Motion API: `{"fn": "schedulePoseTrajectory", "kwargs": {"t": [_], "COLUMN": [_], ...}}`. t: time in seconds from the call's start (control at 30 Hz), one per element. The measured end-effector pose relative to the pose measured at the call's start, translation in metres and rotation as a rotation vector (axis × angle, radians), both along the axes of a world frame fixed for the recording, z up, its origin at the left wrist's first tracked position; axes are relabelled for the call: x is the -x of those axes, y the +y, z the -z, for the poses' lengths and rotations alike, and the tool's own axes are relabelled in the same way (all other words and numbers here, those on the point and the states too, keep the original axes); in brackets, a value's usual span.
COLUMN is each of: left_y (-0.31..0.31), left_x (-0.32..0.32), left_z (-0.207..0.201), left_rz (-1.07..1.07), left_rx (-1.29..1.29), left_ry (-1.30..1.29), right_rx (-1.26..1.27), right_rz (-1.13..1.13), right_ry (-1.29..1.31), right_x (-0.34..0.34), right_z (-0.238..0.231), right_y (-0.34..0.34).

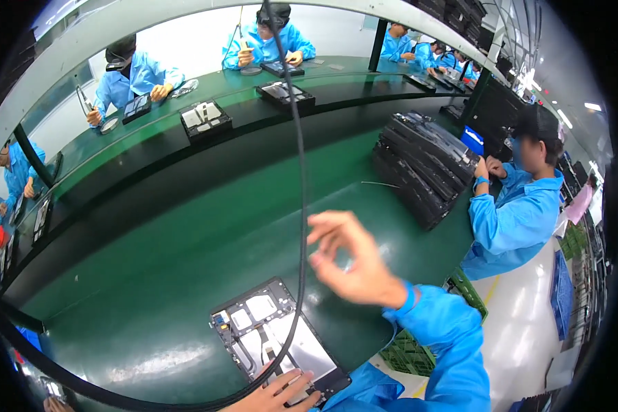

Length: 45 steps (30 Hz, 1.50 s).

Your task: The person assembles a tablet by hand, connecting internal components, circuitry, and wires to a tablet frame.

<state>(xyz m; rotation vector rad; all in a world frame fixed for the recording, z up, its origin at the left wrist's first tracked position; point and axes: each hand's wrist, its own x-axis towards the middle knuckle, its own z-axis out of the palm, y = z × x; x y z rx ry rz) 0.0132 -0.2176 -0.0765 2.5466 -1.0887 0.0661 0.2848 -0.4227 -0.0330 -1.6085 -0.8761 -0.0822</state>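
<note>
A black-framed electronic device with its inside bare [302, 338], like an opened tablet, lies tilted on the green worktop in front of me. Silver panels, a flat ribbon cable and small circuit parts show in it. My left hand [281, 393] rests on its near end with fingers spread. Part of that end is hidden under the hand. My right hand [356, 264] is raised beyond the device's right side, fingers bent and thumb apart from them, with nothing visible between. A thick black cable [302, 172] hangs across the view, passing before the device and close by the right fingertips.
A leaning stack of black device frames [426, 168] stands at the far right of the green worktop [185, 254]. Beside it is a co-worker in blue [522, 213]. Across a raised ledge, several people work on similar devices [206, 118]. Green crates [408, 353] stand below the right edge.
</note>
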Motion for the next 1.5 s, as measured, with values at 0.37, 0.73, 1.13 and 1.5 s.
{"fn": "schedulePoseTrajectory", "kwargs": {"t": [0.37, 0.73, 1.13, 1.5], "left_y": [0.109, 0.177, 0.131, 0.098], "left_x": [-0.116, -0.119, -0.091, -0.076], "left_z": [0.003, 0.016, 0.039, 0.026], "left_rz": [-0.527, -1.027, -0.819, -0.644], "left_rx": [-0.022, 0.274, 0.985, 0.465], "left_ry": [-0.232, -0.335, -0.147, -0.274], "right_rx": [1.143, 0.918, 0.662, 0.889], "right_rz": [0.744, 0.732, 0.822, 0.288], "right_ry": [-0.270, 0.067, -0.545, -0.336], "right_x": [-0.185, -0.223, -0.145, 0.078], "right_z": [-0.084, -0.077, -0.072, 0.033], "right_y": [-0.276, -0.293, -0.183, -0.021]}}
